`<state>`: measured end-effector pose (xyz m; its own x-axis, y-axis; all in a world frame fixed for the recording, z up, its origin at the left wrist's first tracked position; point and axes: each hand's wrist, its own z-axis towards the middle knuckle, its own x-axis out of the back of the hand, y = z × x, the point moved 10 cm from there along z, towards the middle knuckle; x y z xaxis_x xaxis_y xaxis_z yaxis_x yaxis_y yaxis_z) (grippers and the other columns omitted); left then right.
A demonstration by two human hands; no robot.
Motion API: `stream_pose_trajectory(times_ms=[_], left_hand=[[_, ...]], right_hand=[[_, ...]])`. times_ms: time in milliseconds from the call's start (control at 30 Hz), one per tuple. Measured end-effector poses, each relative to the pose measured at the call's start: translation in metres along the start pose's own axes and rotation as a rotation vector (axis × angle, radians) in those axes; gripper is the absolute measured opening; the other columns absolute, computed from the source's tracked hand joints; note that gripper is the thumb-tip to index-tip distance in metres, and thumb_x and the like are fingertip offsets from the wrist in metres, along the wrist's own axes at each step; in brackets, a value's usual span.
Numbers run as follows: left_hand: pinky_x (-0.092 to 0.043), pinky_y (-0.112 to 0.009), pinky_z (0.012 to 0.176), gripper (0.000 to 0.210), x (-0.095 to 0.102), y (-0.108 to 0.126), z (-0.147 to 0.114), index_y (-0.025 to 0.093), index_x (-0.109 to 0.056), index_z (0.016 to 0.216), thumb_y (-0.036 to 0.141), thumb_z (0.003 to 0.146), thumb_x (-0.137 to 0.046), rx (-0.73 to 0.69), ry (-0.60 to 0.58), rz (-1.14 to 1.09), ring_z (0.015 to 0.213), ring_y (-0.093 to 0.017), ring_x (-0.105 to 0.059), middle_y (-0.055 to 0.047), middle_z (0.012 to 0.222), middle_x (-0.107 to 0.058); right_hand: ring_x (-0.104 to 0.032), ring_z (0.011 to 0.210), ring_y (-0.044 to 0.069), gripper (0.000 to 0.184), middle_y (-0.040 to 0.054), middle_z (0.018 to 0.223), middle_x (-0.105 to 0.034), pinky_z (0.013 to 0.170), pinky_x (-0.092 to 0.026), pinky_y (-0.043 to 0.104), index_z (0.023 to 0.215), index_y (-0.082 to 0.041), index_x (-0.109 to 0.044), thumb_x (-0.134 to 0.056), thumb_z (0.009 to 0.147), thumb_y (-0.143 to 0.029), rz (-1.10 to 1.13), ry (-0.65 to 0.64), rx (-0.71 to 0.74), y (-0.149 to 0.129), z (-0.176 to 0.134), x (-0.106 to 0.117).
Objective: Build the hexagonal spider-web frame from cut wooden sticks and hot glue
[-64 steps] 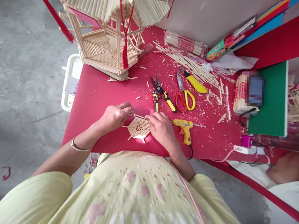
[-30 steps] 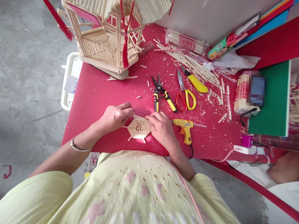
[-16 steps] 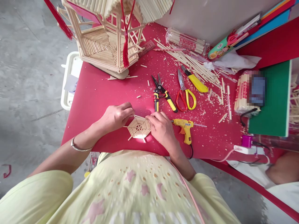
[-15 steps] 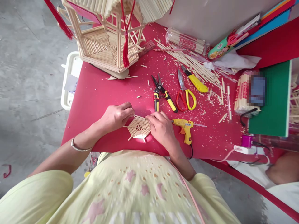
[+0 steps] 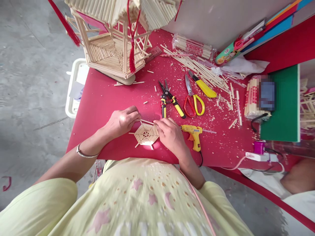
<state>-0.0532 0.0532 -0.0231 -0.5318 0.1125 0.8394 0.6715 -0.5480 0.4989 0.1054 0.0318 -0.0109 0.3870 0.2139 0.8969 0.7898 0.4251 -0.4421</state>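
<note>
A small hexagonal panel of wooden sticks [image 5: 146, 134] lies flat near the table's front edge, with stick ends jutting past its rim. Along its far edge runs a short wooden stick [image 5: 147, 122]. My left hand [image 5: 125, 120] is closed, its fingertips pinching the stick's left end. At the other end, my right hand [image 5: 170, 132] is closed too, thumb and fingers on the stick and the panel's upper right corner; the exact contact is hidden. Beside my right hand lies a yellow glue gun [image 5: 194, 133] with a glue stick in its back.
Beyond my hands lie cutting pliers [image 5: 169, 98], scissors [image 5: 193, 100] and a yellow utility knife [image 5: 206, 88]. A stick-built pavilion [image 5: 118, 70] stands at the back left. Loose sticks [image 5: 201, 67] and shavings cover the back right. A power strip [image 5: 258, 156] sits at right, near another person's arm [image 5: 299, 175].
The camera view has shifted slightly. Both hands keep nearly the same place, and the stick along the panel's far edge now shows more clearly between my fingertips.
</note>
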Motion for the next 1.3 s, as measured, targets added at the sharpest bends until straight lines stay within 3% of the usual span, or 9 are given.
stream_pose_trajectory(times_ms=[167, 300, 433, 567, 667, 933, 1033, 1167, 1300], left_hand=[[-0.046, -0.027, 0.066, 0.022, 0.015, 0.011, 0.008, 0.019, -0.070, 0.098, 0.022, 0.103, -0.049, -0.045, 0.068, -0.040, 0.083, -0.017, -0.066, -0.008, 0.098, -0.072], [-0.050, -0.037, 0.082, 0.016, 0.024, 0.036, 0.019, 0.019, -0.071, 0.094, 0.025, 0.100, -0.057, -0.165, 0.072, -0.051, 0.088, -0.023, -0.065, -0.008, 0.091, -0.073], [-0.052, -0.030, 0.077, 0.020, 0.020, 0.053, 0.030, 0.019, -0.071, 0.108, 0.021, 0.102, -0.052, -0.161, 0.042, -0.243, 0.089, -0.020, -0.068, -0.010, 0.100, -0.071], [-0.050, -0.027, 0.075, 0.018, 0.019, 0.061, 0.042, 0.017, -0.071, 0.100, 0.019, 0.101, -0.053, -0.142, 0.134, -0.358, 0.083, -0.017, -0.066, -0.008, 0.091, -0.069], [-0.049, -0.027, 0.072, 0.016, 0.019, 0.052, 0.048, 0.017, -0.072, 0.095, 0.021, 0.100, -0.058, -0.050, 0.197, -0.426, 0.078, -0.015, -0.063, -0.007, 0.088, -0.068], [-0.049, -0.026, 0.068, 0.023, 0.006, 0.003, 0.046, 0.017, -0.080, 0.099, 0.036, 0.092, -0.071, 0.296, 0.251, -0.729, 0.077, -0.016, -0.063, -0.008, 0.091, -0.073], [-0.047, -0.024, 0.061, 0.027, 0.001, -0.007, 0.043, 0.017, -0.080, 0.097, 0.041, 0.086, -0.077, 0.391, 0.270, -0.863, 0.068, -0.013, -0.059, -0.006, 0.083, -0.070], [-0.044, -0.023, 0.054, 0.033, -0.007, -0.014, 0.040, 0.016, -0.080, 0.093, 0.046, 0.079, -0.084, 0.474, 0.280, -1.039, 0.060, -0.010, -0.054, -0.003, 0.075, -0.067], [-0.044, -0.022, 0.054, 0.037, -0.010, -0.017, 0.039, 0.015, -0.079, 0.091, 0.046, 0.074, -0.089, 0.535, 0.288, -1.161, 0.060, -0.009, -0.054, -0.003, 0.073, -0.067]], right_hand=[[-0.065, 0.103, 0.021, 0.025, 0.0071, 0.106, -0.075, 0.091, -0.051, 0.034, 0.116, -0.022, -0.075, -0.052, 0.107, -0.030, 0.065, 0.111, -0.024, -0.002, -0.002, 0.021], [-0.064, 0.098, 0.020, 0.021, 0.0048, 0.099, -0.075, 0.087, -0.048, 0.032, 0.107, -0.023, -0.075, -0.054, 0.105, -0.024, 0.073, 0.186, -0.023, -0.005, -0.002, 0.037], [-0.064, 0.100, 0.021, 0.022, 0.0054, 0.101, -0.075, 0.087, -0.048, 0.032, 0.108, -0.023, -0.076, -0.056, 0.102, -0.015, 0.067, 0.178, 0.009, -0.011, 0.001, 0.042], [-0.066, 0.103, 0.021, 0.023, 0.0061, 0.104, -0.075, 0.091, -0.049, 0.032, 0.112, -0.022, -0.075, -0.053, 0.105, -0.023, 0.094, 0.199, -0.022, -0.003, 0.000, 0.054], [-0.068, 0.104, 0.021, 0.026, 0.0074, 0.111, -0.074, 0.091, -0.050, 0.032, 0.123, -0.022, -0.072, -0.053, 0.107, -0.031, 0.097, 0.194, -0.086, 0.016, 0.000, 0.061], [-0.064, 0.108, 0.032, 0.045, 0.0190, 0.116, -0.070, 0.092, -0.051, 0.044, 0.136, -0.015, -0.064, -0.056, 0.103, -0.046, -0.249, 0.122, -0.276, 0.063, 0.018, 0.066], [-0.064, 0.113, 0.034, 0.040, 0.0216, 0.121, -0.069, 0.094, -0.050, 0.046, 0.138, -0.015, -0.062, -0.052, 0.104, -0.033, -0.328, 0.099, -0.337, 0.080, 0.029, 0.074], [-0.066, 0.113, 0.039, 0.042, 0.0271, 0.120, -0.068, 0.091, -0.051, 0.049, 0.138, -0.009, -0.062, -0.055, 0.098, -0.023, -0.436, -0.036, -0.565, 0.131, 0.033, 0.081], [-0.068, 0.111, 0.038, 0.062, 0.0284, 0.129, -0.063, 0.089, -0.052, 0.045, 0.151, -0.010, -0.048, -0.063, 0.093, -0.025, -0.438, -0.100, -0.627, 0.164, 0.034, 0.081]])
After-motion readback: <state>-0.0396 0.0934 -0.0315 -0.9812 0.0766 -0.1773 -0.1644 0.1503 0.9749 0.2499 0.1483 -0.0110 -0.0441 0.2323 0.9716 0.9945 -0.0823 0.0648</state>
